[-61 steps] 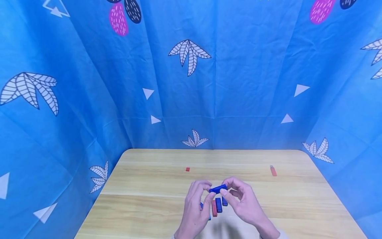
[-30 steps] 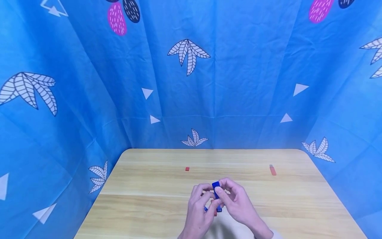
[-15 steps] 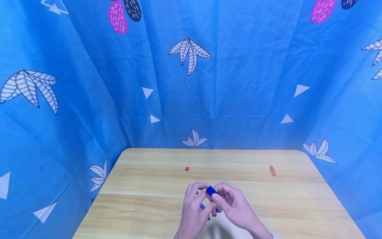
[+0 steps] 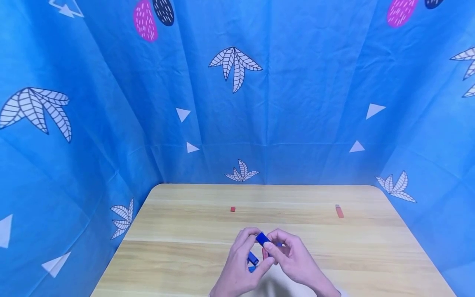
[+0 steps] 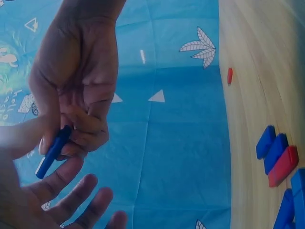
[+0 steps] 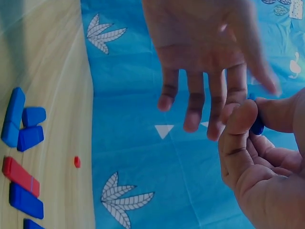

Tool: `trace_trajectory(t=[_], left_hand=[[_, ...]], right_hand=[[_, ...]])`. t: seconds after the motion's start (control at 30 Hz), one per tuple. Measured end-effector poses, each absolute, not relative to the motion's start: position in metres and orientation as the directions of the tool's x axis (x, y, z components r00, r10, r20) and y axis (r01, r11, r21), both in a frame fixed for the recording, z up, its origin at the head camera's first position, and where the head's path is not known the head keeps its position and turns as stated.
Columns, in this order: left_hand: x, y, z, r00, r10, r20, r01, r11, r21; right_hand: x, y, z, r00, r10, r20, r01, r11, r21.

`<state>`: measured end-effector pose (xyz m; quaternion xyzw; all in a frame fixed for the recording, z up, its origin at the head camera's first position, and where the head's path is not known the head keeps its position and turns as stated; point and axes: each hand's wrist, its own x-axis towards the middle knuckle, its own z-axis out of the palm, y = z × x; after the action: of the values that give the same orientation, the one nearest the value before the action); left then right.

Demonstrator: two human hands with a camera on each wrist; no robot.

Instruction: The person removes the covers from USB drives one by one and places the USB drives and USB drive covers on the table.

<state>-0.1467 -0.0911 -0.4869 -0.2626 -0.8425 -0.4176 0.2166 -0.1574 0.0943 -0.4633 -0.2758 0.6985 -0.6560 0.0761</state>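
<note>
My right hand [image 4: 297, 258] pinches a blue USB flash drive [image 4: 262, 238] between thumb and fingers, raised over the table. In the left wrist view the drive [image 5: 52, 153] shows as a slim stick with a paler lower end. My left hand [image 4: 237, 264] is beside it, index fingertip right at the drive. Seen from the right wrist, the left hand [image 6: 200, 57] has its fingers straight and spread, thumb apart. Below the hands lie a red stick [image 6: 21, 176] and several blue sticks [image 5: 275, 152] in a row, partly hidden in the head view.
A small red piece [image 4: 232, 209] lies farther back on the wooden table [image 4: 178, 231]. At the back right is a red USB flash drive [image 4: 339, 211] with a grey end. A patterned blue curtain [image 4: 297, 103] surrounds the table's back and sides.
The blue drive has turned from lying crosswise between both hands to slanting up and left in the right hand. The left thumb and fingers have come off it and spread.
</note>
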Motion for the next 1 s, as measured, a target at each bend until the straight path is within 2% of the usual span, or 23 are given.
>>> trace_trajectory(t=[0.17,0.3,0.43,0.6,0.7,1.0], left_hand=[[-0.147,-0.087,-0.485,-0.783,0.195,0.59,0.608,0.437,0.663],[-0.146,-0.085,-0.482,-0.811,0.145,0.567,0.574,0.385,0.723],[-0.143,-0.086,-0.481,-0.842,0.12,0.526,0.532,0.35,0.771],[-0.14,-0.085,-0.482,-0.883,0.061,0.465,0.453,0.373,0.81],[-0.137,-0.084,-0.481,-0.919,0.014,0.395,0.377,0.327,0.866],[-0.133,-0.088,-0.48,-0.953,-0.056,0.297,0.276,0.239,0.931]], right_hand=[[-0.156,0.093,-0.468,-0.815,-0.462,0.349,-0.437,0.095,-0.895],[-0.155,0.09,-0.47,-0.752,-0.462,0.47,-0.597,0.175,-0.783],[-0.154,0.09,-0.469,-0.696,-0.475,0.538,-0.681,0.199,-0.705],[-0.155,0.089,-0.47,-0.665,-0.483,0.57,-0.718,0.202,-0.666],[-0.155,0.088,-0.471,-0.653,-0.478,0.588,-0.735,0.212,-0.644],[-0.15,0.083,-0.474,-0.679,-0.467,0.566,-0.708,0.212,-0.674]])
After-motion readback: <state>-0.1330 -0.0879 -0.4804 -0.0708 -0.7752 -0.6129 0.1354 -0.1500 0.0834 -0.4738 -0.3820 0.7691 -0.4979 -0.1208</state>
